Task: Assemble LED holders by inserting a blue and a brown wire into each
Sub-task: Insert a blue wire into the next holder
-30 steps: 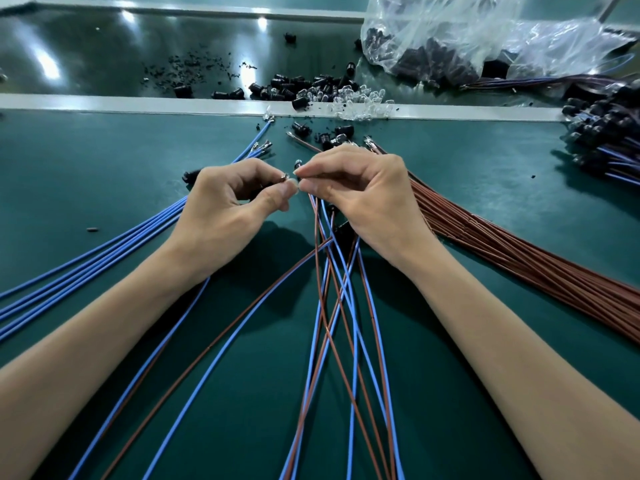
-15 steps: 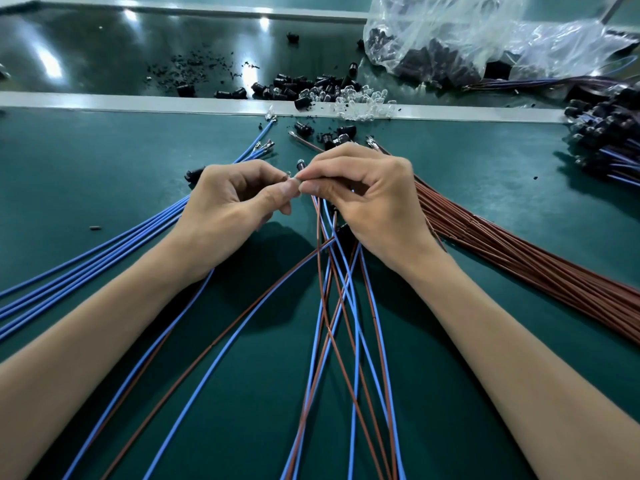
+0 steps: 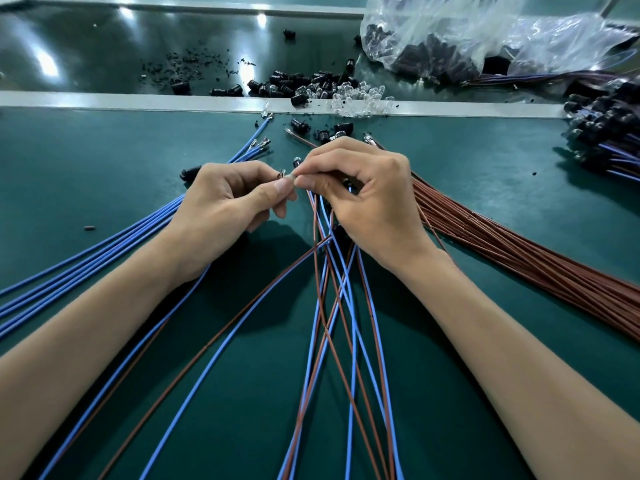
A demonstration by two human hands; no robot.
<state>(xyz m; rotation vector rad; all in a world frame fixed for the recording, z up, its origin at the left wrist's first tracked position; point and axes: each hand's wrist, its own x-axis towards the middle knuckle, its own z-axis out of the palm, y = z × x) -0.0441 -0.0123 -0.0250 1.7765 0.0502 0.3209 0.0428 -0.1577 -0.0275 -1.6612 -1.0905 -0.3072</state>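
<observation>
The left hand point(image 3: 221, 209) and right hand point(image 3: 370, 206) fingers pinch one wire tip point(image 3: 282, 174); blue wires point(image 3: 104, 252) left, brown bundle point(image 3: 519, 265) right.

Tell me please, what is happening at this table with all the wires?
A person is assembling small wired parts by hand on a dark green work mat. The left hand and right hand meet fingertip to fingertip, both pinching a small part with a metal tip, too small to identify. Crossed thin blue and brown wires fan out below the hands. A bundle of blue wires lies left, a bundle of brown wires right, and loose black holders lie behind.
</observation>
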